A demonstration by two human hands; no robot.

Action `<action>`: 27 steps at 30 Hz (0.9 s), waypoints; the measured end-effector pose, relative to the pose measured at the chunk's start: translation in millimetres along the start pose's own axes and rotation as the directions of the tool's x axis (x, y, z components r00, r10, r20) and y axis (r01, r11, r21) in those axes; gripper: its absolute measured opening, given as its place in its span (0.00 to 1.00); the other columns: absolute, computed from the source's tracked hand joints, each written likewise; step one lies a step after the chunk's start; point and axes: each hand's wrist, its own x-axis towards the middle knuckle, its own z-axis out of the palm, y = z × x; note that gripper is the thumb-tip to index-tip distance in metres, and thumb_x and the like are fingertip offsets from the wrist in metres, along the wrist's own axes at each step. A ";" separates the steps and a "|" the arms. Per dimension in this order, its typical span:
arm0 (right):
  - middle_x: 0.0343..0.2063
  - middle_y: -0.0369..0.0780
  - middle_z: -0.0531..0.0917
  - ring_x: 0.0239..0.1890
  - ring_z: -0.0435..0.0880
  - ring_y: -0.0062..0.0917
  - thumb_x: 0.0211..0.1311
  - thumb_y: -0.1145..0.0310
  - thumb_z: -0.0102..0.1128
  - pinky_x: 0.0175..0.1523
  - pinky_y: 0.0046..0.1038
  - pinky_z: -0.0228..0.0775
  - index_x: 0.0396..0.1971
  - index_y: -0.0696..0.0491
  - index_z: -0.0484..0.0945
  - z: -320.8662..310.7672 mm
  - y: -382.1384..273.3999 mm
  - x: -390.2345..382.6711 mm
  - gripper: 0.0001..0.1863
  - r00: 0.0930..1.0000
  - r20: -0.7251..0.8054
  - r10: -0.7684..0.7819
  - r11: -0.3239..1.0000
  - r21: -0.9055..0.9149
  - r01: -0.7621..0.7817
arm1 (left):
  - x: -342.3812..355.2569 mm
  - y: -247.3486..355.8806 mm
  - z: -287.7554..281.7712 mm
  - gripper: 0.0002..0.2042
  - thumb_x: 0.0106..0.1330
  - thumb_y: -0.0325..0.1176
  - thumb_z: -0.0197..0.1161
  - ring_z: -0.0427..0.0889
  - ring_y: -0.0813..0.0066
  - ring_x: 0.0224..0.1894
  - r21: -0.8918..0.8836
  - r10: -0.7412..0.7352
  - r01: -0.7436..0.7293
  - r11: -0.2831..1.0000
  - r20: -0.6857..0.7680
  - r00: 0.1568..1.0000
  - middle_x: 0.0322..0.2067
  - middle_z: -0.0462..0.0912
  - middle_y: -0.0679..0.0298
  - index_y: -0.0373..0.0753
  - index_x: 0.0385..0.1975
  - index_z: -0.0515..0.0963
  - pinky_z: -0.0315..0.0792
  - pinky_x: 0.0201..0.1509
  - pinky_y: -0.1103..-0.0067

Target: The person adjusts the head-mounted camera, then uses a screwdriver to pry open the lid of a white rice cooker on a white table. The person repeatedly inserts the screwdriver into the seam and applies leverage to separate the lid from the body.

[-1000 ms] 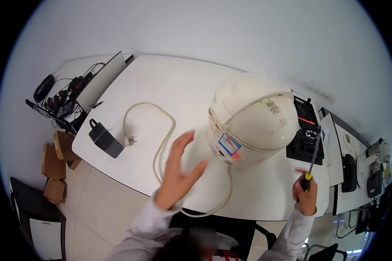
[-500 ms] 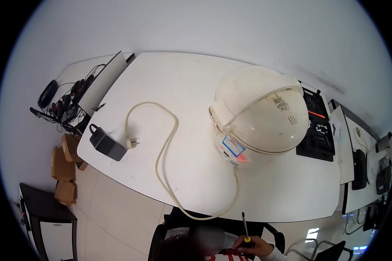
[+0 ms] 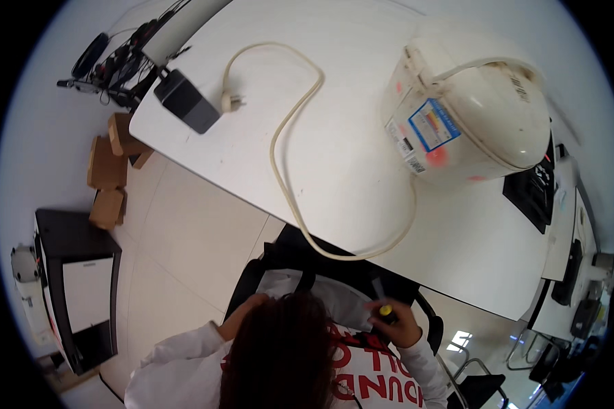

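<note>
Screwdriver (image 3: 387, 311) clasped in the fingers of the right hand (image 3: 404, 327), off the near edge of the surface (image 3: 351, 157), probably pointed outward for safety. Can't tell left hand's (image 3: 245, 315) grip tbh. Further out, white lidded appliance (image 3: 494, 116), plug (image 3: 230, 103) loose.

Your way is lying open over bare bench (image 3: 472, 252) in front of the cooker (image 3: 488, 116), and between it and the cord (image 3: 273, 151). That cord is looping across the middle and drooping past the front edge. The black box (image 3: 187, 101) and plug (image 3: 230, 102) are crowding the left end; the cooker is partly screening the tool case (image 3: 525, 195).
</note>
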 end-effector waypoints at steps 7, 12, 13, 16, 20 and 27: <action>0.18 0.33 0.70 0.19 0.67 0.12 0.53 0.75 0.50 0.26 0.15 0.61 0.44 0.60 0.67 -21.7 -3.1 -24.2 0.16 0.682 -0.728 0.067 0.985 0.157 0.070 | 55.7 22.7 13.5 0.11 0.65 0.39 0.44 0.69 0.75 0.23 -0.049 0.047 -0.049 0.998 -0.031 0.998 0.21 0.71 0.65 0.40 0.28 0.70 0.65 0.27 0.79; 0.28 0.37 0.76 0.31 0.75 0.21 0.52 0.73 0.55 0.37 0.21 0.67 0.42 0.56 0.68 -35.7 -1.2 -35.4 0.16 0.847 -0.524 -0.085 0.996 -0.027 0.083 | 120.1 54.0 12.3 0.11 0.65 0.39 0.43 0.68 0.76 0.22 -0.119 0.080 -0.084 0.989 -0.043 0.996 0.21 0.69 0.65 0.40 0.27 0.70 0.64 0.26 0.79; 0.31 0.38 0.76 0.35 0.75 0.24 0.52 0.72 0.56 0.41 0.23 0.67 0.42 0.56 0.68 -35.3 0.6 -29.6 0.16 0.902 -0.418 -0.107 0.994 -0.049 0.095 | 131.0 61.1 15.6 0.11 0.65 0.39 0.43 0.68 0.76 0.22 -0.131 0.091 -0.095 0.987 -0.037 0.995 0.20 0.69 0.65 0.40 0.27 0.70 0.64 0.26 0.79; 0.37 0.41 0.76 0.42 0.74 0.27 0.53 0.71 0.55 0.48 0.26 0.65 0.43 0.55 0.68 -7.3 19.6 -8.1 0.16 0.966 -0.169 -0.196 0.981 -0.028 0.195 | 154.3 81.5 20.5 0.12 0.65 0.39 0.43 0.67 0.76 0.21 -0.154 0.115 -0.115 0.981 -0.008 0.993 0.20 0.69 0.65 0.40 0.27 0.69 0.63 0.25 0.80; 0.38 0.41 0.75 0.43 0.73 0.25 0.53 0.68 0.55 0.47 0.26 0.64 0.45 0.53 0.66 46.0 83.6 28.9 0.18 0.996 0.037 -0.076 0.956 0.285 0.062 | 174.2 98.0 31.5 0.12 0.65 0.40 0.43 0.66 0.76 0.20 -0.189 0.144 -0.133 0.973 0.044 0.989 0.19 0.68 0.66 0.41 0.26 0.69 0.63 0.25 0.80; 0.39 0.39 0.75 0.41 0.73 0.23 0.57 0.61 0.52 0.50 0.24 0.62 0.45 0.52 0.68 94.6 116.9 97.2 0.17 0.979 0.139 -0.148 0.927 0.364 0.088 | 200.4 117.7 40.4 0.12 0.65 0.41 0.42 0.64 0.77 0.19 -0.301 0.166 -0.135 0.944 0.080 0.983 0.18 0.66 0.66 0.41 0.26 0.68 0.62 0.24 0.80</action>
